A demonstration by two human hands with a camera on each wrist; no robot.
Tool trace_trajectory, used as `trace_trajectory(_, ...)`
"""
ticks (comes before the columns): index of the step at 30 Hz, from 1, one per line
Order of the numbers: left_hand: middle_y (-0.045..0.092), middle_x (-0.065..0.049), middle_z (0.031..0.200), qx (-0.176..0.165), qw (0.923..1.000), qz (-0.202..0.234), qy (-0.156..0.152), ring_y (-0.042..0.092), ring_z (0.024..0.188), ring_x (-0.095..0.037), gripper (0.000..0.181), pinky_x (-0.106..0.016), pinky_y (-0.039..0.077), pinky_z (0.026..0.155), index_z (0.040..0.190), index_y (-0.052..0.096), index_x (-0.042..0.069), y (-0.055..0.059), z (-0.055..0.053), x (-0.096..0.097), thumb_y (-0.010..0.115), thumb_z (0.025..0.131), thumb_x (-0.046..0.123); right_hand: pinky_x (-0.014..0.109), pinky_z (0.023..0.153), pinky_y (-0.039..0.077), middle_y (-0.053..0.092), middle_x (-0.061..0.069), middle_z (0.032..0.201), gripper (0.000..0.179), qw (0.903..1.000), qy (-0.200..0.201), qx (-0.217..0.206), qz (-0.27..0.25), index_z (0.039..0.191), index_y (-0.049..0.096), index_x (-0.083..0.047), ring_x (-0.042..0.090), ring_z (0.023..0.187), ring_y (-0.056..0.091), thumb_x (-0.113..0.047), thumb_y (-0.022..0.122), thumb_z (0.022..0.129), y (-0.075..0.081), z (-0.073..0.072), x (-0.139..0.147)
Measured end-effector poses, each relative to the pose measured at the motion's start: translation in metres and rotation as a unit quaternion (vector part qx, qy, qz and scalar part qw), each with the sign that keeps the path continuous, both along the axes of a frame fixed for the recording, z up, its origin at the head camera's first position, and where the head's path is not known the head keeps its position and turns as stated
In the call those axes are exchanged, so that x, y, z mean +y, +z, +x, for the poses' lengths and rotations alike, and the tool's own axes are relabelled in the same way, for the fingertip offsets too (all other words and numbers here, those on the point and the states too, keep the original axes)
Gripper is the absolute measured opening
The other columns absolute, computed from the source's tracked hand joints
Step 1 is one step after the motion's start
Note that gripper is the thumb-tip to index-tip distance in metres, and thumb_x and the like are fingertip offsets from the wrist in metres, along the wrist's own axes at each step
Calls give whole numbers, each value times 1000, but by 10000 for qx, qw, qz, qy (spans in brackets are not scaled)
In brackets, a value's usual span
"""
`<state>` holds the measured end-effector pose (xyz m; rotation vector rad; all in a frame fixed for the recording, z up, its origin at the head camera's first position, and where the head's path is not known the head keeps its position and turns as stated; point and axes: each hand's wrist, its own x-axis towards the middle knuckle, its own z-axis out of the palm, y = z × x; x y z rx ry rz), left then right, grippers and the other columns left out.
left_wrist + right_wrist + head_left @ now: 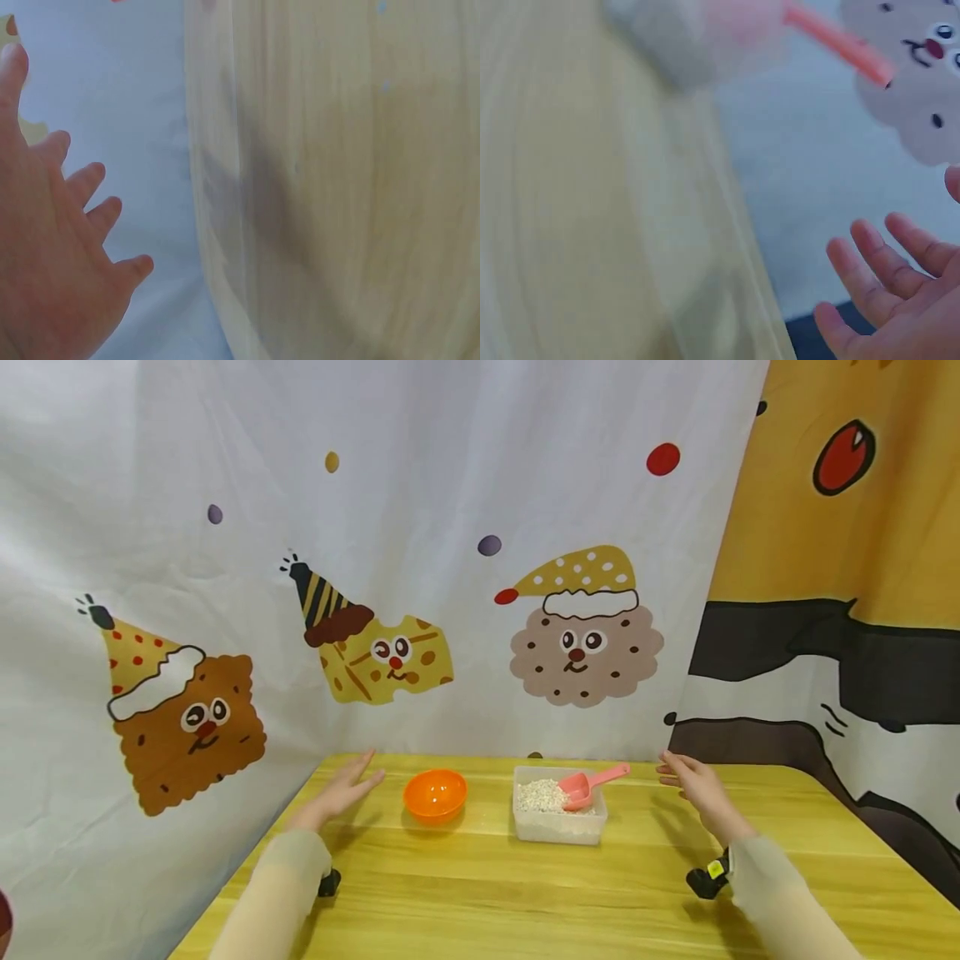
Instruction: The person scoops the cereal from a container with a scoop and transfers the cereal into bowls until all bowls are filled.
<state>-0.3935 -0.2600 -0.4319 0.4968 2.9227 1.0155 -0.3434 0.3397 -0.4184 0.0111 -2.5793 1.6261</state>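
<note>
An orange bowl (435, 797) stands on the table, left of a clear plastic box (558, 828). Pale flakes (542, 796), which look like oats, fill part of the box. A pink scoop (579, 789) rests in them, its handle slanting up past the right rim. My left hand (341, 793) hovers left of the bowl with fingers spread, holding nothing; its splayed fingers also show in the left wrist view. Right of the box, my right hand (699, 789) is raised above the table, fingers loosely extended and holding nothing. The scoop's handle (847, 46) appears above it in the right wrist view.
The wooden table (480, 902) ends at a white curtain (420, 460) printed with cartoon figures. A yellow, black and white printed cloth (832, 552) hangs at the right. Black wrist devices (707, 880) sit below both wrists.
</note>
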Motion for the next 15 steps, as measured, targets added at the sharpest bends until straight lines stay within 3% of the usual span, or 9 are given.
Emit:
trace_trajectory(3, 4, -21, 160, -112, 9995, 281, -86, 4, 143, -45, 79, -66, 5, 109, 157, 4, 10, -1, 4, 3, 38, 101, 54, 59, 105, 32, 45, 26, 141, 82, 9962, 84, -189, -846, 147, 31, 5, 39, 125, 48, -60, 36, 98, 0, 1, -9)
trace_trajectory(7, 6, -20, 160, -282, 9974, 657, -59, 6, 143, -45, 79, -67, 8, 109, 157, 2, 14, 0, 12, 11, 43, 100, 50, 55, 106, 34, 45, 21, 141, 80, 9876, 226, -385, -1505, 149, 29, 3, 31, 121, 53, -59, 37, 98, 0, 0, -20)
trace_trajectory(15, 19, -21, 157, -135, 9898, 1422, 20, 22, 142, -39, 84, -62, 25, 107, 157, 10, 16, -3, 19, 29, 61, 95, 37, 50, 103, 39, 49, 18, 139, 81, 9819, 280, -633, -1763, 149, 30, 3, 26, 115, 57, -59, 39, 98, -3, -3, -38)
